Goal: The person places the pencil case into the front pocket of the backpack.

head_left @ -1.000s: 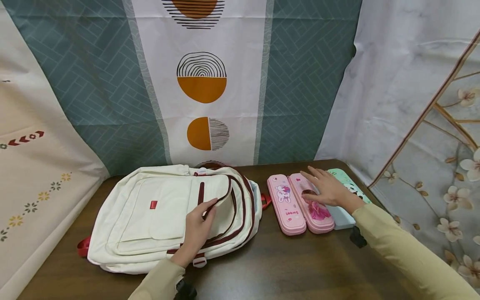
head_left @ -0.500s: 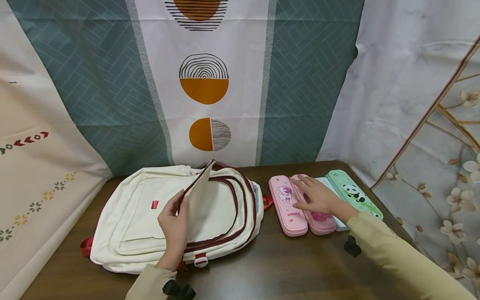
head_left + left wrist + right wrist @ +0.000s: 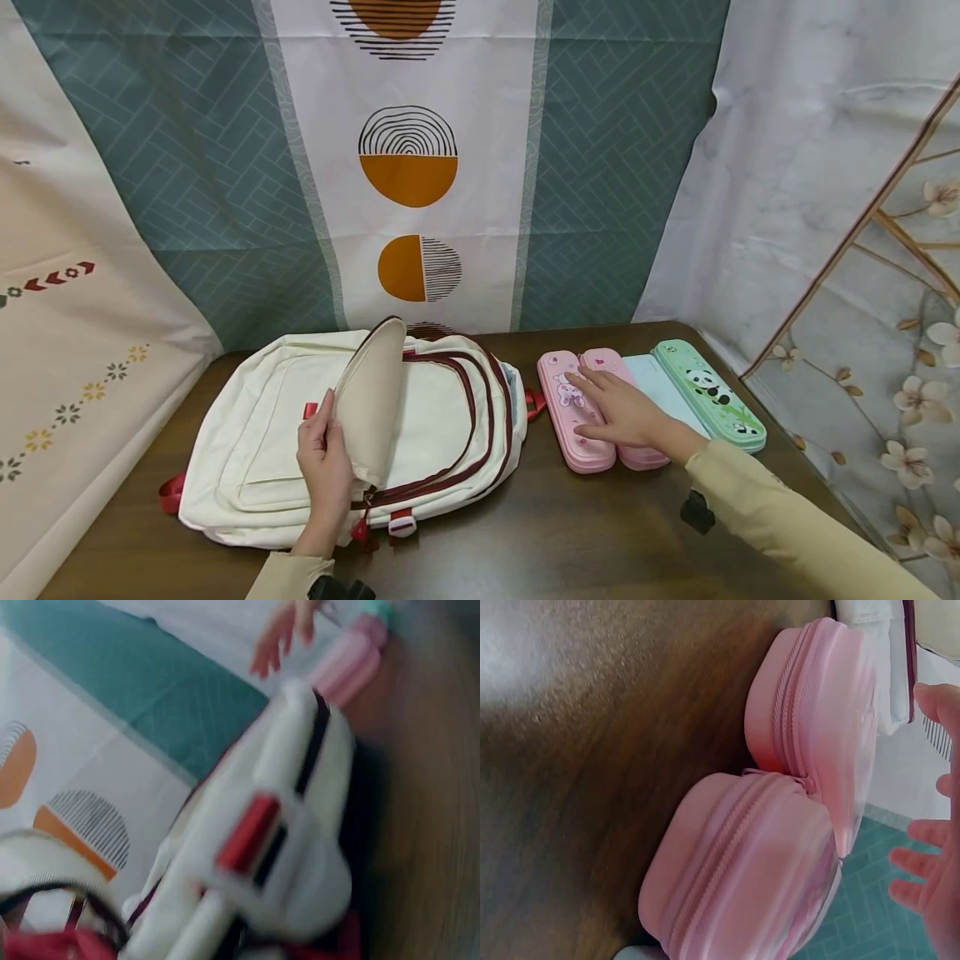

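Over tabletop (image 3: 525, 542), left grip (image 3: 326, 467) pinches flap (image 3: 375, 400); splayed right grip (image 3: 630, 414) partly hides pink cases (image 3: 583, 446).

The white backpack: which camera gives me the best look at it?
The head view: the backpack shows nearly whole and sharp, its flap raised. The left wrist view gives a blurred close-up of part of it; the right wrist view, only a piece at the top right.

1. No text, label, brand or number can be read in any view.
2. Red tag (image 3: 310, 410) on the white backpack (image 3: 375, 417): too small to make out any lettering.
3. Small dark mark (image 3: 22, 162) on the cream cloth (image 3: 75, 333): not legible.
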Tool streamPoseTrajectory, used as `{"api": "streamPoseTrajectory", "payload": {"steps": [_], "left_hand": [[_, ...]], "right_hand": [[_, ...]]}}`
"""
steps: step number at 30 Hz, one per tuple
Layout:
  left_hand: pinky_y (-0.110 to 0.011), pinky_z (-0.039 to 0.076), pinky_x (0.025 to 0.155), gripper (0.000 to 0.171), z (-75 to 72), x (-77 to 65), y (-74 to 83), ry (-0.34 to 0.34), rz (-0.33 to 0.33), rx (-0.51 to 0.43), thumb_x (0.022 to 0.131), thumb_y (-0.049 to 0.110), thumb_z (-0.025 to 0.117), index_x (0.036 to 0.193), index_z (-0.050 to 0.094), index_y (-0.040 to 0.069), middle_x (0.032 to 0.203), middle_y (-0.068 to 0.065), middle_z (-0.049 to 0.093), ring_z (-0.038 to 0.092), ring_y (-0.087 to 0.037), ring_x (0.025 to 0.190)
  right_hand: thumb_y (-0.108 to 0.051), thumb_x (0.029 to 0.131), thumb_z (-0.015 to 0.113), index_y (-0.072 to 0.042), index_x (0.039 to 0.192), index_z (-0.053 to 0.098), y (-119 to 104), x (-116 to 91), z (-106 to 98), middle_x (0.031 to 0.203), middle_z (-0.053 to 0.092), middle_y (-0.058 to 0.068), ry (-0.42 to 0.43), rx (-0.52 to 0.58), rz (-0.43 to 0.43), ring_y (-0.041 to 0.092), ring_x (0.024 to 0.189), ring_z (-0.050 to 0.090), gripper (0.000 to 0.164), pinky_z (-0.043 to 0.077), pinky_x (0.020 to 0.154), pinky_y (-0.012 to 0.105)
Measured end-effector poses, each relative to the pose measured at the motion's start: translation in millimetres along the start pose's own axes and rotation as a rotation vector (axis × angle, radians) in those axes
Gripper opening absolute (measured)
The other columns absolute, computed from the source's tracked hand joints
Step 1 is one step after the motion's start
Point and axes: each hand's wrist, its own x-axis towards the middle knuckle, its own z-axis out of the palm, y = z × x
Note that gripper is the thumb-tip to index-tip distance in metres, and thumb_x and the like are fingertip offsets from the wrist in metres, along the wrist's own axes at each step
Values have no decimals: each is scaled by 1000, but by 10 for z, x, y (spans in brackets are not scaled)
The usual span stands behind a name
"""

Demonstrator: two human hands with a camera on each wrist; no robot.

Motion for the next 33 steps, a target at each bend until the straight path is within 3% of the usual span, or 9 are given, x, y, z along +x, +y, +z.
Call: {"api": "streamPoseTrajectory", "payload": {"steps": [4,9,12,15,18,24,28,33], "left_hand": [[-10,31,75,43,-123,46,-48,-161,67,120,90,-6,41,130,51,8,94,-5,47,41,-6,87],[-12,29,72,50,-279,175,-128,-355,220,253,86,-12,41,132,48,6,99,-16,53,39,-5,83],[-12,29,70,50,-361,251,-184,-433,280,310,84,-13,40,131,48,3,99,-16,54,37,-3,81],[-14,28,67,49,-428,296,-238,-473,284,351,85,-11,39,131,47,2,96,-14,52,35,-3,78],[-16,28,65,49,-482,308,-277,-488,254,374,86,-8,38,133,45,2,98,-13,52,34,-4,76],[-13,32,62,49,-556,308,-296,-488,158,373,87,-7,40,135,42,3,102,-12,52,36,-3,74],[-16,42,57,53,-596,310,-282,-538,32,266,86,-8,45,137,38,1,113,-13,48,45,3,77],[-26,50,55,62,-641,333,-257,-590,-139,137,84,-6,54,141,32,4,118,-13,42,54,1,77]], "right_hand": [[-55,73,63,-17,143,28,-11,-14,28,144,29,18,5,15,8,39,127,31,87,29,96,57],[-52,74,64,-14,142,31,-48,-35,69,143,31,17,34,42,39,37,127,32,85,29,96,58],[-48,73,67,-9,141,32,-109,-50,99,142,33,19,60,78,93,37,127,32,86,30,96,56],[-44,72,70,-6,141,31,-202,-69,136,141,34,20,85,141,174,38,126,33,88,31,95,56],[-41,71,72,0,139,32,-284,-86,193,139,35,22,123,195,244,40,125,33,89,30,96,55],[-37,73,72,11,134,32,-378,-100,323,135,36,29,169,200,336,43,124,32,88,29,98,53],[-37,73,71,12,132,35,-392,-109,387,133,37,30,178,210,363,43,122,33,85,30,98,53],[-43,72,69,12,131,39,-420,-130,456,133,37,29,169,207,381,43,121,36,86,32,96,52]]}}
